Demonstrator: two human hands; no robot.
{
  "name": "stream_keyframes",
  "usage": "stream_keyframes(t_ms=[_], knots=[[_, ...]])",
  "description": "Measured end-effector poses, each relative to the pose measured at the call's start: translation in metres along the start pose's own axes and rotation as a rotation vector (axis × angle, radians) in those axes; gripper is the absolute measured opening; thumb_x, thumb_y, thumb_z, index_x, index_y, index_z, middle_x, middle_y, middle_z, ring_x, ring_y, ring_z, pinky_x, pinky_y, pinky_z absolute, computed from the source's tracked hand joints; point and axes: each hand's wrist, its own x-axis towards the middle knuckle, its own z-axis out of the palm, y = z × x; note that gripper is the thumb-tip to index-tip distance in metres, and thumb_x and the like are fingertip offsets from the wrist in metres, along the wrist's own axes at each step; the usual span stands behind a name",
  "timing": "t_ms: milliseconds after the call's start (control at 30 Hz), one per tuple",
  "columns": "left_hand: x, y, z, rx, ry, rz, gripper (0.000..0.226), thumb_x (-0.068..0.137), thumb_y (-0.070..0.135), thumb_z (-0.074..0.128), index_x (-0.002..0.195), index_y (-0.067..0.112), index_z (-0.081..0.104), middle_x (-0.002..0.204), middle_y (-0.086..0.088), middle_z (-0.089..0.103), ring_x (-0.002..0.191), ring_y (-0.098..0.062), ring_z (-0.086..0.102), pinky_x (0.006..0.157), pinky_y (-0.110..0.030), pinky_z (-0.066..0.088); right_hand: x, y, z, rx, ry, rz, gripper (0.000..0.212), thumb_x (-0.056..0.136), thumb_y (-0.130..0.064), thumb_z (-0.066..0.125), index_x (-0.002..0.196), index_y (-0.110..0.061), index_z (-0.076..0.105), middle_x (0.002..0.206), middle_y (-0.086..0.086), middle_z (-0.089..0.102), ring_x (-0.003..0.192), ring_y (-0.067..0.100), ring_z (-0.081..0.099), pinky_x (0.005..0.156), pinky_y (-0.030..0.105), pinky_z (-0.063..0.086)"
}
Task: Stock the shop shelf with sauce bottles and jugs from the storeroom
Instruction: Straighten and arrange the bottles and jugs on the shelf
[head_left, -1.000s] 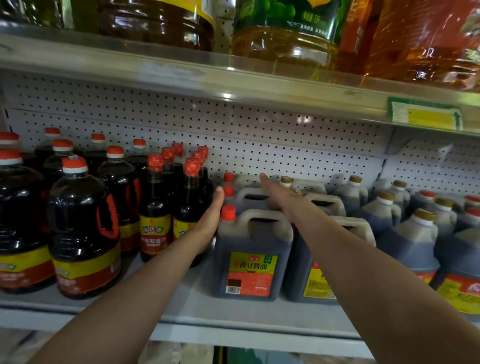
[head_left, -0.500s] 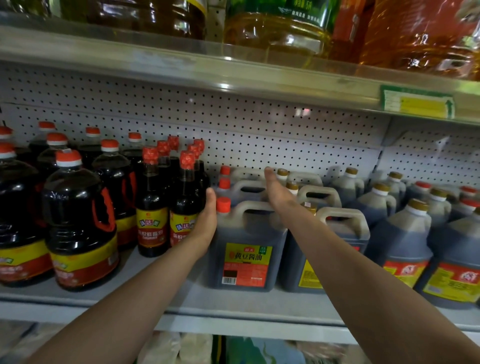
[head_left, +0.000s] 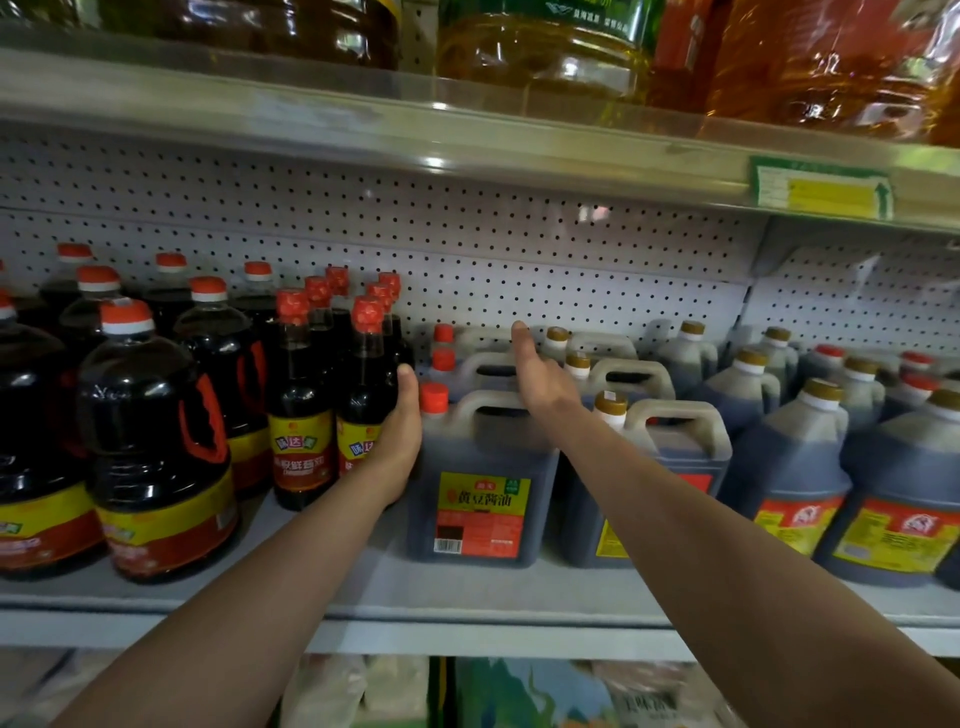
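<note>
Both hands reach into a shop shelf (head_left: 467, 597) at the front square jug (head_left: 480, 483), a dark sauce jug with a red cap, a pale handle and a yellow-and-red label. Left hand (head_left: 397, 441) lies flat against the left side of that jug, fingers straight and together, thumb pointing up beside the red cap; its grip is open and pressing, not curled round anything. Right hand (head_left: 537, 371) rests on top of the jug's handle and stretches past it toward the 2 like jugs behind, palm turned left, fingers straight and relaxed, its grip also apart and holding nothing.

Just left of the front square jug, touching the back of the left hand, stand slim bottles (head_left: 301, 410) of dark sauce with red caps, in 2 rows running back. Further left of the jug are round bottles (head_left: 156, 457) of dark sauce with red-and-white caps and red side handles. Just right of the jug stands a row of square jugs with gold caps (head_left: 675, 441), partly hidden by the right forearm. Further right are rounder jugs (head_left: 795, 467) with gold or red caps. Behind the jug rises a white pegboard (head_left: 519, 260). Above it, an upper shelf (head_left: 363, 130) carries large oil containers (head_left: 540, 52) and bears a green-and-yellow price tag (head_left: 823, 193).
</note>
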Motion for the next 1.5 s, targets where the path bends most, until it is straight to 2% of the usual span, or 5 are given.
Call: stream_keyframes(t_ms=[167, 500, 667, 967, 1500], knots=[[-0.014, -0.020, -0.009, -0.014, -0.043, -0.025, 0.099, 0.068, 0.097, 0.032, 0.126, 0.025, 0.065, 0.130, -0.002, 0.063, 0.122, -0.020, 0.057, 0.111, -0.040, 0.039, -0.014, 0.030, 0.015, 0.017, 0.148, -0.276, 0.063, 0.105, -0.058, 0.024, 0.157, -0.025, 0.033, 0.164, 0.005, 0.032, 0.151, 0.025, 0.027, 0.121, 0.043, 0.024], [-0.074, -0.078, -0.032, 0.334, -0.101, 0.235, 0.060, 0.099, 0.054, 0.037, 0.153, 0.053, 0.011, 0.147, 0.023, 0.031, 0.130, -0.001, 0.034, 0.103, -0.027, 0.033, -0.094, 0.147, 0.084, 0.172, 0.322, -0.499, 0.066, 0.101, -0.048, 0.050, 0.157, -0.049, 0.015, 0.169, -0.016, -0.001, 0.151, -0.010, -0.002, 0.116, 0.028, 0.028], [-0.077, -0.085, -0.032, 0.388, 0.050, 0.175, 0.054, 0.099, 0.053, 0.046, 0.150, 0.050, 0.028, 0.151, 0.007, 0.046, 0.137, -0.021, 0.045, 0.106, -0.034, 0.039, -0.105, 0.160, 0.098, 0.157, 0.344, -0.426, 0.062, 0.100, -0.059, 0.049, 0.149, -0.066, 0.012, 0.169, -0.010, 0.011, 0.152, -0.004, 0.006, 0.118, 0.037, 0.032], [-0.077, -0.090, -0.022, 0.447, 0.184, 0.224, 0.061, 0.094, 0.052, 0.058, 0.151, 0.040, 0.037, 0.142, 0.004, 0.056, 0.131, -0.021, 0.050, 0.105, -0.035, 0.043, -0.102, 0.160, 0.109, 0.328, 0.395, -0.194, 0.077, 0.092, -0.059, 0.057, 0.159, -0.042, 0.023, 0.142, -0.004, 0.059, 0.130, 0.020, 0.054, 0.102, 0.042, 0.049], [-0.079, -0.102, -0.029, 0.463, 0.149, 0.249, 0.065, 0.091, 0.043, 0.066, 0.150, 0.040, 0.038, 0.138, 0.006, 0.059, 0.122, -0.017, 0.060, 0.095, -0.025, 0.045, -0.107, 0.164, 0.103, 0.412, 0.363, -0.180, 0.069, 0.094, -0.052, 0.062, 0.153, -0.054, 0.027, 0.142, -0.017, 0.052, 0.131, 0.008, 0.051, 0.097, 0.026, 0.050]])
